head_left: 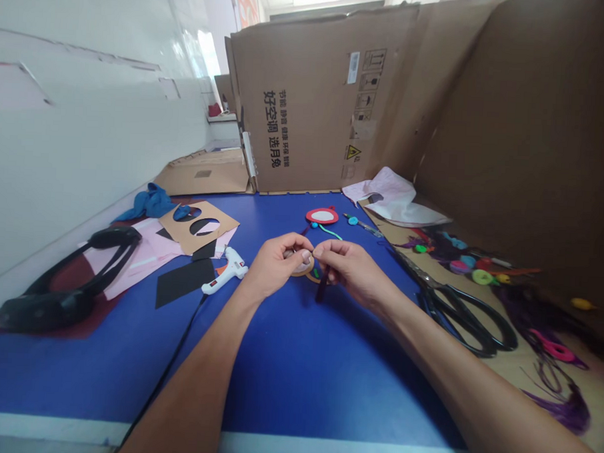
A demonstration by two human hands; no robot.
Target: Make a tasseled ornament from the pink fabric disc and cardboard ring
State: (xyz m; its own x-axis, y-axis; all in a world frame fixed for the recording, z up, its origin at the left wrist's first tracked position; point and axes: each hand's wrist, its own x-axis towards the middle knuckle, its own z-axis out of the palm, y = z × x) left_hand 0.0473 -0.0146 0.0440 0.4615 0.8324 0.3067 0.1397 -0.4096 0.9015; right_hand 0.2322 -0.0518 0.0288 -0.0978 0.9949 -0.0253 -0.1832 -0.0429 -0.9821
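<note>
My left hand [282,264] and my right hand [349,267] meet over the middle of the blue table, thumbs and forefingers pinched close together. What sits between the left fingertips is too small to make out. From under my right hand hangs a dark purple strip [322,291], seemingly held in its fingers. Partly hidden behind and below the fingers is a round tan cardboard piece [303,266] with a pale centre. Just beyond the hands lie a red-rimmed white oval [322,216], a small blue bead [315,225] and a green cord [330,232].
Left stand a white glue gun [231,269] with its cable, black paper [183,283], cardboard with oval holes [196,227] and a black headset [74,276]. Large black scissors [466,314], a craft knife [367,226] and coloured threads [555,398] lie right. Cardboard walls [317,113] enclose the back.
</note>
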